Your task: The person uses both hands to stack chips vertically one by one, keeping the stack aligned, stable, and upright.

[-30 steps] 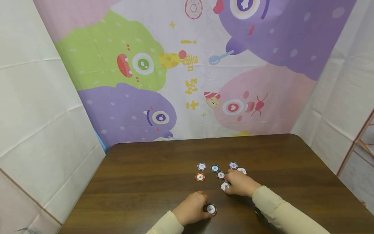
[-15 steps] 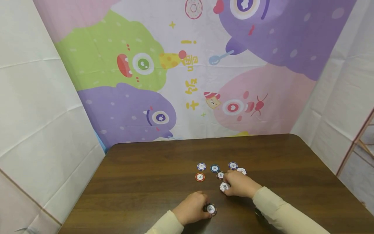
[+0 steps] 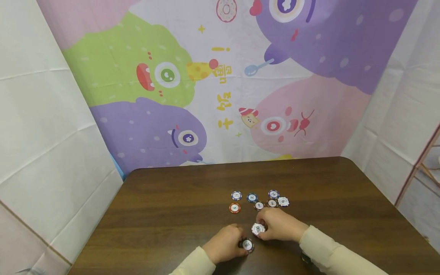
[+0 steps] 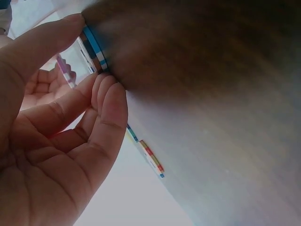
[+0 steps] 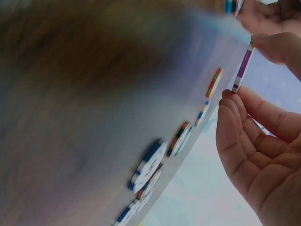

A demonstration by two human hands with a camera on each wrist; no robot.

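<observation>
**chips in both hands over a dark table**

at the back, a cartoon backdrop (image 3: pixel 220 84) of green, purple and pink monsters, flanked by white sheets (image 3: pixel 44 126). below it, a dark wood table (image 3: pixel 172 214), rounded at the far corners.

near the front edge, two hands in cream sleeves (image 3: pixel 330 256), close together. left hand (image 3: pixel 224 244) curled round a short stack (image 3: pixel 247 245) of chips standing on the table: thumb on one side, fingers on the other, blue-and-white edges showing between them in the left wrist view (image 4: pixel 94 49). right hand (image 3: pixel 280 225) just beside and a little beyond it, pinching one white chip (image 3: pixel 258 228) with purple edge marks between thumb and fingertips; chip held clear of the wood, slightly beyond the stack and to its right, not touching it. seen edge-on from the right wrist (image 5: pixel 242 67), with the thumb on top and the fingers (image 5: pixel 235 113) beneath.

farther out, loose chips lying flat: three blue chips (image 3: pixel 252 197) in a row, a red chip (image 3: pixel 234 208) to the left, two dark chips (image 3: pixel 265 204) side by side, another white one (image 3: pixel 283 201) at the right end. all apart from both hands.
</observation>
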